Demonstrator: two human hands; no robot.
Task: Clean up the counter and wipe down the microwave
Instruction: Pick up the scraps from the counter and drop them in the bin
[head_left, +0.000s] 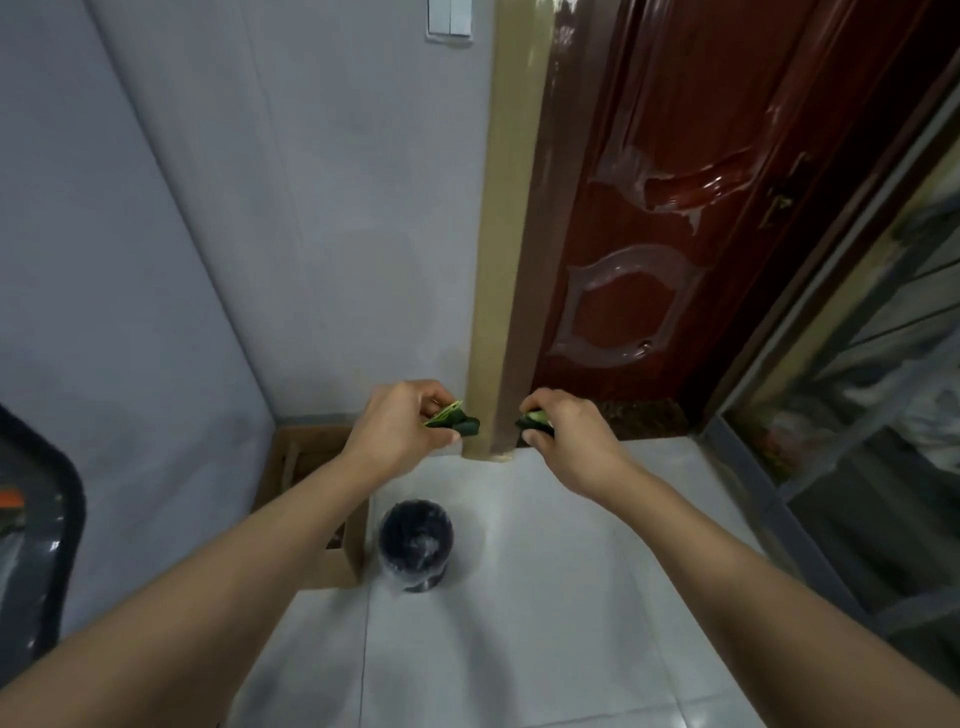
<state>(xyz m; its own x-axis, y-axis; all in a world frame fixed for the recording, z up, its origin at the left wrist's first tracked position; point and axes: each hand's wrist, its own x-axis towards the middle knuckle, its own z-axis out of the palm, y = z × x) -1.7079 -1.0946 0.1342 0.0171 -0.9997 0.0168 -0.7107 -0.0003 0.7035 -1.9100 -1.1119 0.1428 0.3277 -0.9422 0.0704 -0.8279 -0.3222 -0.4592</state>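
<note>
Both arms reach forward above a white tiled floor. My left hand (402, 426) pinches a clump of green vegetable scraps (457, 420), dark peel with pale flesh showing. My right hand (566, 434) grips a second bunch of green scraps (535, 420), mostly hidden under its fingers. A small round bin lined with a black bag (415, 543) stands on the floor below and between the two hands, its mouth open upward. Neither the counter nor the microwave shows in this view.
An open cardboard box (306, 462) sits against the grey wall, left of the bin. A red-brown door (675, 218) with a tan frame stands ahead. A glass-fronted cabinet (883, 415) runs along the right. A dark rounded object (36, 545) juts in at the left edge.
</note>
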